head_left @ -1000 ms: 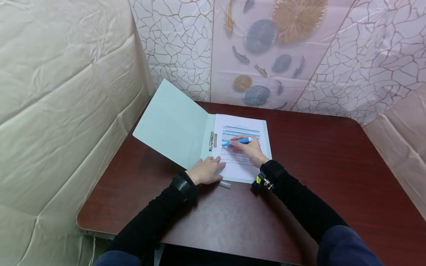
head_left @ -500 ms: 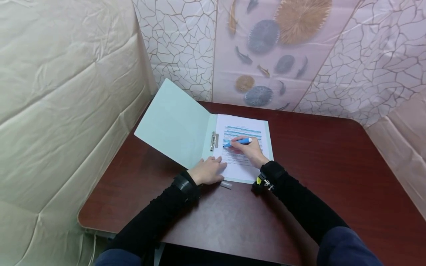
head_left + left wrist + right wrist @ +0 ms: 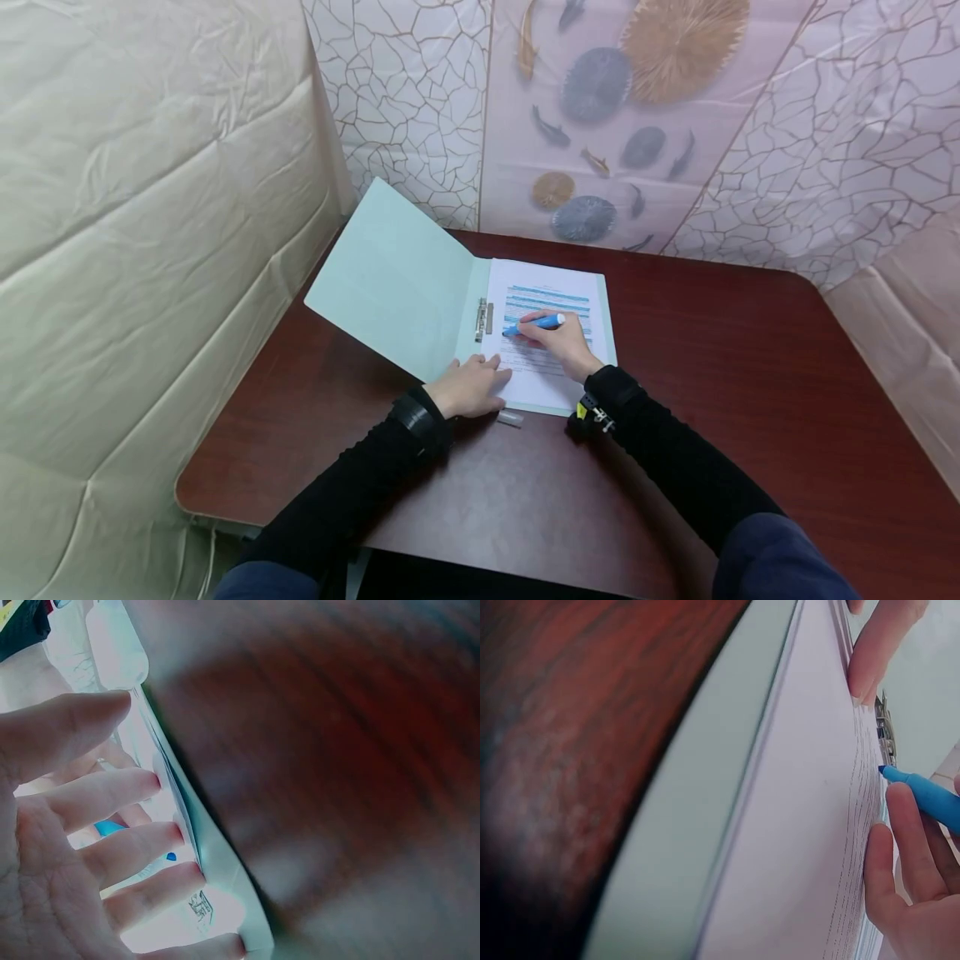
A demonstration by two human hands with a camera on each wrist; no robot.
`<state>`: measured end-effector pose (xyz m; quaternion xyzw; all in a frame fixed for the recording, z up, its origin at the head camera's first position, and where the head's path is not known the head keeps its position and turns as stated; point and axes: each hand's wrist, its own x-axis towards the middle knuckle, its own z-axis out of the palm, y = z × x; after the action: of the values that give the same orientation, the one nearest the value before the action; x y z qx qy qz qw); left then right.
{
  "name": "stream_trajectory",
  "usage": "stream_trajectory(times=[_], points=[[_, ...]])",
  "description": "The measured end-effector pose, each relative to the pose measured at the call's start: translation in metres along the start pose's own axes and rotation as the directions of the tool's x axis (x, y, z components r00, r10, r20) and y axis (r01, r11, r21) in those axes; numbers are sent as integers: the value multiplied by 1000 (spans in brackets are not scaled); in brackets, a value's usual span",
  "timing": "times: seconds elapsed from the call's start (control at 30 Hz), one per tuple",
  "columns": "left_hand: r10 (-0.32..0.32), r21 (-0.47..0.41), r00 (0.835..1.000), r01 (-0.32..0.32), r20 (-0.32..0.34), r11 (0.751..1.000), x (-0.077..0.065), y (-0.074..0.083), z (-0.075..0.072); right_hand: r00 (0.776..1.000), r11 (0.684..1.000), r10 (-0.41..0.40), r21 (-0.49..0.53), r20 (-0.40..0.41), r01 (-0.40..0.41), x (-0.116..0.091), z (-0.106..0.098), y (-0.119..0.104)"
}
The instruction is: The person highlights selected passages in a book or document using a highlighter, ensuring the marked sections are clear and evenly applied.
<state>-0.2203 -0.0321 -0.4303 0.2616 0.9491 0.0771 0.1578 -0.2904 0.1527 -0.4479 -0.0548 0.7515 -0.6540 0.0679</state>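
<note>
In the head view my right hand [image 3: 557, 340] pinches a blue highlighter [image 3: 542, 323], its tip close over the left side of the printed page [image 3: 543, 385]. Blue strokes cross the upper text lines. The right wrist view shows the highlighter [image 3: 926, 796] between thumb and fingers, its dark tip near the paper. My left hand [image 3: 468, 386] rests with spread fingers on the lower left of the page and the folder's edge. The page lies in a pale green folder [image 3: 390, 279], whose cover stands open to the left. A metal clip [image 3: 481, 319] sits at its spine.
A small translucent cap-like piece [image 3: 510, 418] lies on the brown table [image 3: 712, 358] just below the folder, near my left thumb. Patterned sheeting [image 3: 630, 167] hangs behind the table. Beige quilted cloth [image 3: 150, 250] rises along its left side.
My right hand and the highlighter have shifted slightly toward me and left over the page. The left hand stays in place. The head view has drifted a little.
</note>
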Motion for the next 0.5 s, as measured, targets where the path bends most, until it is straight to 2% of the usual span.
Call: stream_trajectory(times=[0.2,0.5], points=[[2,6,1000,-2,-4,1000,0,0,-1,1000,999,-10,-33,-4,10,2,1,1],[-3,-3,1000,3,-2,1000,0,1,-1,1000,983,1,-183,-27,-6,0,4,-7]])
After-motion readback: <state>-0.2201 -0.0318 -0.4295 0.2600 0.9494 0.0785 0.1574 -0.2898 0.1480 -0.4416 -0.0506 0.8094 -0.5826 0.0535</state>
